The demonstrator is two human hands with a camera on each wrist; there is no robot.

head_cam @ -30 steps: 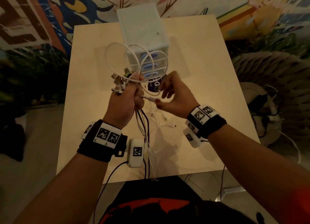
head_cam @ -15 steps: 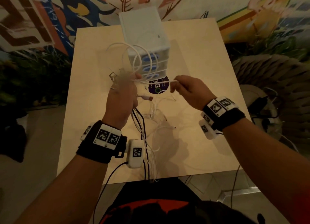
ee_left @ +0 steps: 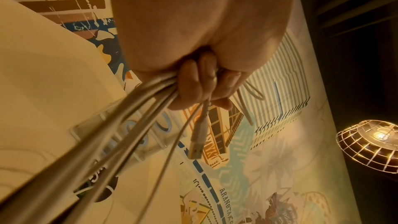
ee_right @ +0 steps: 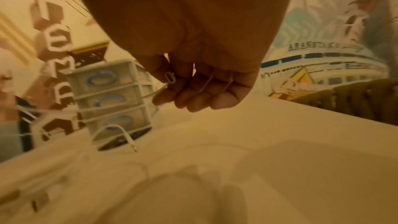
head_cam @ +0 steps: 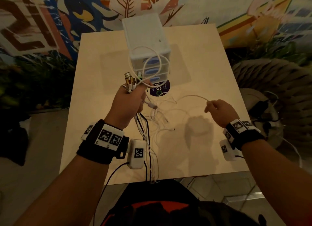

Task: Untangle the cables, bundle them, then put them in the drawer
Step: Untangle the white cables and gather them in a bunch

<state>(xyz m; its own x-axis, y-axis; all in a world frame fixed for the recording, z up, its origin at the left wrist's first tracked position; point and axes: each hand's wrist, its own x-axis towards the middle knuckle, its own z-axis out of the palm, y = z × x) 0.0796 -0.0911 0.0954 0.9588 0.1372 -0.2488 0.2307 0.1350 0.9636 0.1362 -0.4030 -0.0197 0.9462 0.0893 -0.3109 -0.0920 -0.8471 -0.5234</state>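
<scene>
Loose white cables [head_cam: 162, 114] littered the worktop [head_cam: 202, 70] at centre frame, before closed drawers [head_cam: 150, 63]. Left hand [head_cam: 128, 102] clutched a cable bundle [head_cam: 135, 80]; right hand [head_cam: 219, 110] fingers [ee_right: 183, 91] pinched one cable end [head_cam: 194, 97].

A pale square wooden table [head_cam: 194, 70] is standing before a colourful painted mural wall [head_cam: 50, 14]; a glowing wire-caged lamp [ee_left: 370, 144] is shining.

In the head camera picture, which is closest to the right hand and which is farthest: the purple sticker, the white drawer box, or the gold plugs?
From the right hand:
1. Purple sticker, on the table to its left.
2. Gold plugs, sticking up from the left hand.
3. White drawer box, at the table's far edge.
</scene>
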